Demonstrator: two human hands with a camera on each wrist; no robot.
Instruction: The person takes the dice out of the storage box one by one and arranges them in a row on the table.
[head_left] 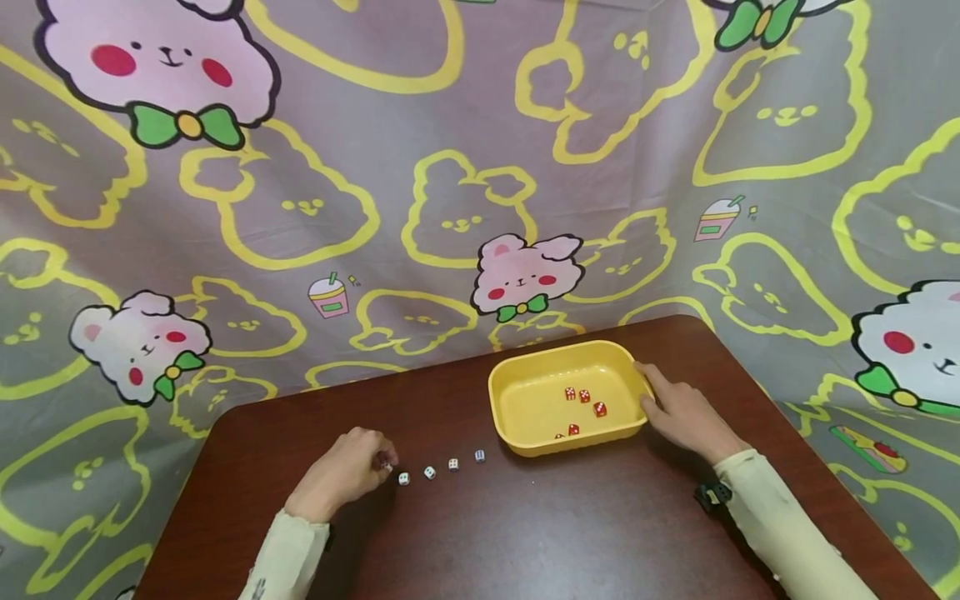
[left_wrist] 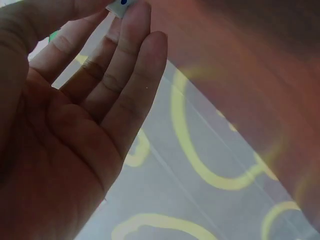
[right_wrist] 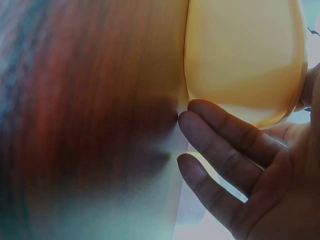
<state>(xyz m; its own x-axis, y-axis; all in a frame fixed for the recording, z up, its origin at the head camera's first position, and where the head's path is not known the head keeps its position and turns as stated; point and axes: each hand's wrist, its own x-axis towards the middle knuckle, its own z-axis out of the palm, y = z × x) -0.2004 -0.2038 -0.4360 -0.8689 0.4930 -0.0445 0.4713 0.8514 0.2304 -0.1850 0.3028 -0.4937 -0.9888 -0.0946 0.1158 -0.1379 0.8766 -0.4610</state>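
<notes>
At the left end of a row of several white dice, my left hand pinches a white die between thumb and fingertips. In the left wrist view a blue pip shows on that die, and the rest of it is cut off or covered. On the right, my right hand holds the end of a yellow plastic basin. From the right wrist view, some fingers lie along the basin's outer wall, and the thumb is partly out of frame. Several red dice lie inside the basin.
All of this stands on a dark brown table with rounded back corners. A grey cloth with cartoon animals and yellow outlines hangs behind and beside it. The basin sits near the back right, just right of the dice row.
</notes>
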